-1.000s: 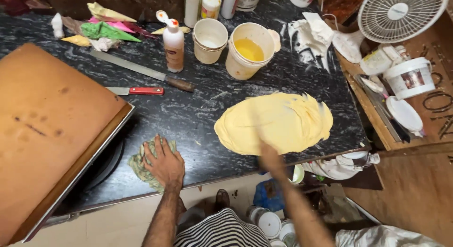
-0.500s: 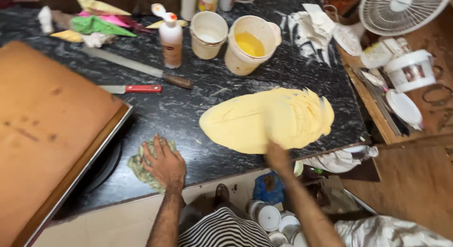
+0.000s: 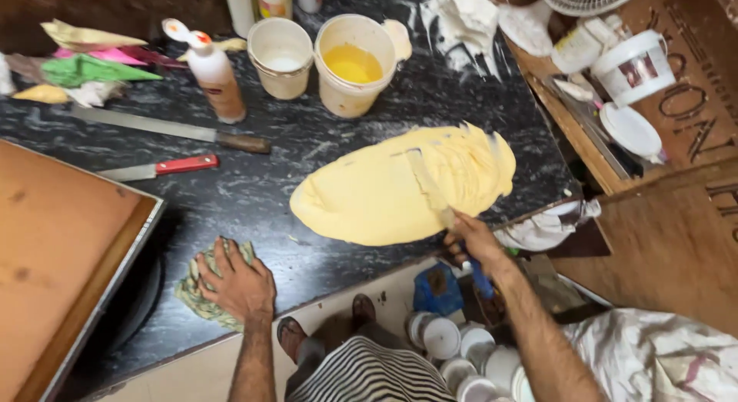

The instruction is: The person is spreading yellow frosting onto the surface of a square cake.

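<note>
My right hand (image 3: 473,237) gripped the spatula (image 3: 430,188) in yellow paste (image 3: 384,191), frame centre, near tabletop (image 3: 307,152) edge; paste could've slid off w/ hard push. Left hand (image 3: 237,279) lay flat, open on rag (image 3: 201,293), lower left.

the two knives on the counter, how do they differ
The long knife has a dark brown wooden handle and a long blade; the red-handled knife is shorter, with a bright red handle. The long knife lies farther from the person, nearer the squeeze bottle; the red-handled knife lies closer to the tray. Both lie flat on the black counter, handles pointing right, untouched by either hand.
</note>
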